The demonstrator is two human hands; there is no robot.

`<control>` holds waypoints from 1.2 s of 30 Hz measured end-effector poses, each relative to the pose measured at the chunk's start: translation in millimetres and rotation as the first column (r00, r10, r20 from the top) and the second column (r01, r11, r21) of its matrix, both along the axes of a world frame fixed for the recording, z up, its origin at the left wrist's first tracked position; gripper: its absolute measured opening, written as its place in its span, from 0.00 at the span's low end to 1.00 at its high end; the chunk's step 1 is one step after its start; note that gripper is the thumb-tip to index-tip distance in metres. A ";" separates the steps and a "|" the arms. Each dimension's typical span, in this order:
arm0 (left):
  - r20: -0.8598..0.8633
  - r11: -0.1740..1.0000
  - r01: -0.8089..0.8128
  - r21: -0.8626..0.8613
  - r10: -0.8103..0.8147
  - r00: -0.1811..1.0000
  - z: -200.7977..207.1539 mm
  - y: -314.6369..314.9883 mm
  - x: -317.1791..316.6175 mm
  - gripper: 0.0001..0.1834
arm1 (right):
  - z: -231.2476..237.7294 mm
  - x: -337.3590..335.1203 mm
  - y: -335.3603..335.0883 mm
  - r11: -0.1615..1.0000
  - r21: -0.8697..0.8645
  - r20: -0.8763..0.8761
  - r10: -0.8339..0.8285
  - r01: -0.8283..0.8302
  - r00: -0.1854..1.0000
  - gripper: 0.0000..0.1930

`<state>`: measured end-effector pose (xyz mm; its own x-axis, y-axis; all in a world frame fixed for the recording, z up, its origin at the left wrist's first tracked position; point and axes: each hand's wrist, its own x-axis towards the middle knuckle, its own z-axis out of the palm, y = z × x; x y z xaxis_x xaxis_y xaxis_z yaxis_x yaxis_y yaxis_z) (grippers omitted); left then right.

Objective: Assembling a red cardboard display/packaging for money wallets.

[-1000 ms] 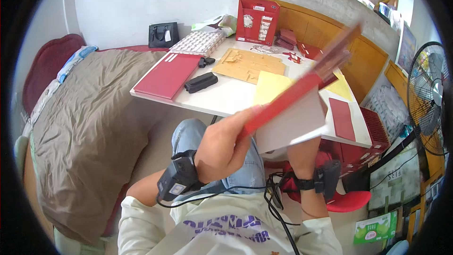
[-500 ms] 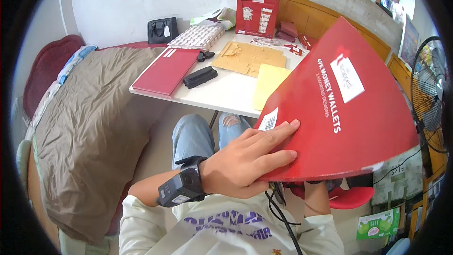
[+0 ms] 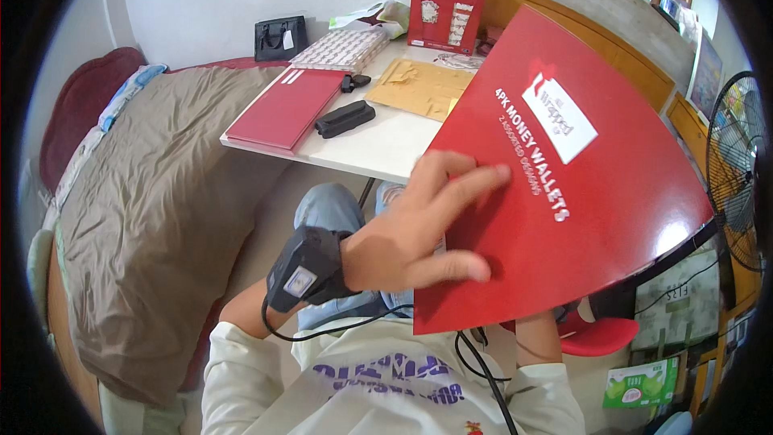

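A large red cardboard panel point(image 3: 596, 209), with white lettering and a white label, tilts up in front of me at the right. My left hand point(image 3: 423, 221) lies over its lower left edge, thumb and fingers spread apart; the fingertips reach onto the red face. A black device is strapped round that wrist, with a cable running from it. Behind the panel my right hand is hidden; only the forearm point(image 3: 538, 338) shows below the lower edge, so its fingers cannot be seen.
On the white table point(image 3: 386, 142) lie flat red boards point(image 3: 288, 109), a black case point(image 3: 345, 119), brown cardboard point(image 3: 419, 90) and a patterned stack point(image 3: 340, 50). A red display box point(image 3: 445, 12) stands at the back. There is a bed point(image 3: 161, 209) at left and a fan point(image 3: 737, 161) at right.
The red panel has shifted left and its face has turned more toward me. My left hand has moved up and left, its fingers lifting and spreading. The barcode label is now covered.
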<state>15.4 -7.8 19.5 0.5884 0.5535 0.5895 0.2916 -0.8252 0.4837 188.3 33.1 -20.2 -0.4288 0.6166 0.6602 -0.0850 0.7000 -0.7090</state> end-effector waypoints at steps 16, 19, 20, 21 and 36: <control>0.318 0.922 0.204 -0.328 -0.095 0.943 -61.3 44.7 -16.3 0.61 | 25.1 -28.4 -8.4 0.996 -0.078 0.072 0.052 -0.047 0.996 0.61; 0.394 0.904 0.257 -0.341 -0.110 0.912 -58.8 48.4 -22.9 0.59 | 20.1 -30.8 -4.1 0.998 -0.034 0.083 0.056 -0.053 0.995 0.60; 0.419 0.898 0.275 -0.344 -0.115 0.901 -61.0 44.5 -25.3 0.59 | 19.7 -31.2 -4.1 0.998 -0.037 0.080 0.054 -0.051 0.995 0.60; 0.443 0.891 0.294 -0.347 -0.120 0.888 -62.8 42.0 -25.3 0.59 | 19.5 -31.5 -4.4 0.999 -0.040 0.089 0.041 -0.037 0.995 0.59; 0.772 0.798 0.526 -0.295 -0.125 0.623 -61.1 33.9 -27.7 0.54 | 13.5 -20.0 14.3 0.767 0.230 0.019 -0.618 0.599 0.786 0.55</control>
